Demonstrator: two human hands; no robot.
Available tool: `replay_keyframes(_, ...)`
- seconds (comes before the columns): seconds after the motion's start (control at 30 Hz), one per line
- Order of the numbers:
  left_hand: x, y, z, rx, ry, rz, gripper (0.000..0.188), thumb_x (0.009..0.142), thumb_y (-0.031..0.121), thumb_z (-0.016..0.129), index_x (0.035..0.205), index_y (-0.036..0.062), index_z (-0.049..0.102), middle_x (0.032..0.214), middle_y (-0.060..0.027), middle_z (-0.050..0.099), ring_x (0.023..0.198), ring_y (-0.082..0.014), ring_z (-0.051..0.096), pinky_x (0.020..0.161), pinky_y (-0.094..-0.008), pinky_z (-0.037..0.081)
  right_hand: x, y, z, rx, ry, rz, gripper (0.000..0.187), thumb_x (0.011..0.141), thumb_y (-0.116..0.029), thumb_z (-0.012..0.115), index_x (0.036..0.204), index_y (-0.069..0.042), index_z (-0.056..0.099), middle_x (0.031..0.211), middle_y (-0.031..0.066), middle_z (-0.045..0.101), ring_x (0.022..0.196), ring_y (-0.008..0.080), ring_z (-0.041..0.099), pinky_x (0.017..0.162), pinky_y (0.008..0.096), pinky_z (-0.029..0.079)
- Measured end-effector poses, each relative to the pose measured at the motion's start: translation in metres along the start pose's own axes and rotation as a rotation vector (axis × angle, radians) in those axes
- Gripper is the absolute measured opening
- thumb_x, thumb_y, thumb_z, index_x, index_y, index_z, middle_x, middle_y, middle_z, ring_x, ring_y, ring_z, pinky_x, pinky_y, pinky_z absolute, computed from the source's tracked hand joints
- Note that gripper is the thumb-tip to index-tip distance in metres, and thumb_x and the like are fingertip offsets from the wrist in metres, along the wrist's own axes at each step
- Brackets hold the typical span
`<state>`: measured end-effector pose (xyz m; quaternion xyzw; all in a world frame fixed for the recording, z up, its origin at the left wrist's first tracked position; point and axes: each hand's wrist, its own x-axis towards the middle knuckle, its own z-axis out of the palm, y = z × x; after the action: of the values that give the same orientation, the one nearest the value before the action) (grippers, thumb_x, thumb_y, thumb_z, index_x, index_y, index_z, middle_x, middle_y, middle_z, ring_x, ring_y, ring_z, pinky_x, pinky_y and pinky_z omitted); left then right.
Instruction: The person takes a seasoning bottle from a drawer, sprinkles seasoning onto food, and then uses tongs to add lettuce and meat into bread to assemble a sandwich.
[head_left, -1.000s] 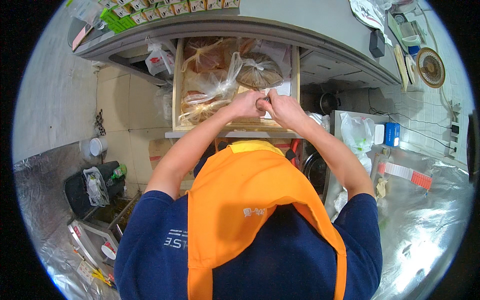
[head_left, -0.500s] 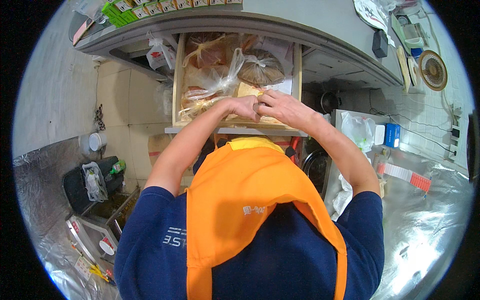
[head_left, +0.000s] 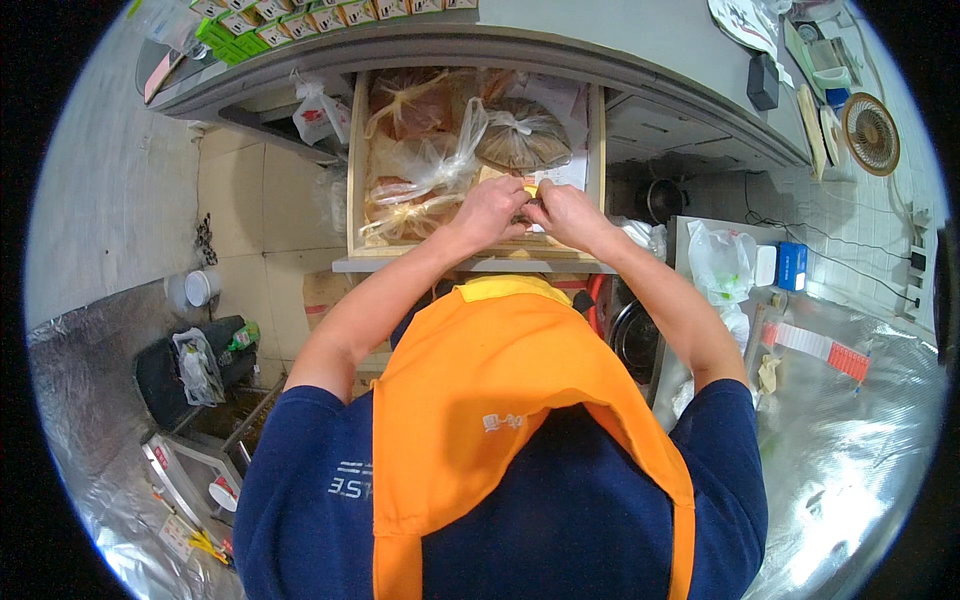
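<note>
An open wooden drawer [head_left: 354, 165] extends from under the grey counter, directly in front of me. Over its near right part, my left hand [head_left: 490, 212] and my right hand [head_left: 568, 216] meet with fingers curled inward. A small yellow patch [head_left: 531, 190] shows between the fingertips, with something dark just below; what they grip is mostly hidden. Clear plastic bags lie in the drawer: a knotted one [head_left: 408, 108] with brownish contents, a tied one [head_left: 408, 215] by the left hand, and a bag of dark, loose-looking stuff [head_left: 527, 140] beyond the hands.
Green-and-white boxes [head_left: 290, 28] are stacked on the grey counter [head_left: 590, 22]. A white plastic bag [head_left: 321, 115] hangs left of the drawer. At right, a side surface holds a plastic bag [head_left: 720, 262] and a blue box [head_left: 791, 267]. A fan [head_left: 869, 134] stands far right.
Both hands have shifted slightly, the left wrist turning and the right hand moving a little right. The fingertips stay together, and the yellow patch between them shows more clearly. The drawer's bags stay put.
</note>
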<state>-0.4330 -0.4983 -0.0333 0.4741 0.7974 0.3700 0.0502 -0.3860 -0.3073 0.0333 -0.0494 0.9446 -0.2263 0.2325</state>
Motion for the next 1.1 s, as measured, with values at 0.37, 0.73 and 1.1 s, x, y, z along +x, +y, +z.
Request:
replay_keyframes(0.37,0.019,-0.030,0.011,-0.334,-0.325,-0.219,0.042,0.072,0.027,0.086,0.102,0.0031,0.068,0.100,-0.0161,0.071,0.098,-0.0375,0.066,0.085,-0.0462,0.055,-0.016,0.012,-0.001,-0.190,0.167,-0.571,0.024,0.087,-0.004,0.060,0.111,-0.004,0.061,0.110,0.0121,0.062,0.108,0.0338,0.059,0.094,0.0432,0.049)
replay_keyframes(0.73,0.005,-0.045,0.038,-0.151,-0.256,-0.183,0.046,0.069,0.031,0.089,0.100,0.0016,0.072,0.101,-0.0197,0.071,0.099,-0.0383,0.067,0.086,-0.0475,0.054,-0.008,0.017,0.017,0.124,0.130,-0.144,0.041,0.081,-0.014,0.079,0.117,-0.002,0.062,0.112,0.0168,0.063,0.110,0.0393,0.062,0.091,0.0473,0.052)
replay_keyframes(1.1,0.001,-0.054,0.040,-0.261,-0.268,-0.081,0.052,0.066,0.018,0.089,0.111,-0.0003,0.069,0.106,-0.0175,0.066,0.103,-0.0374,0.065,0.091,-0.0437,0.054,0.003,0.059,0.018,0.058,0.284,-0.224,0.041,0.077,-0.012,0.083,0.112,-0.002,0.062,0.108,0.0170,0.066,0.100,0.0387,0.062,0.088,0.0462,0.052)
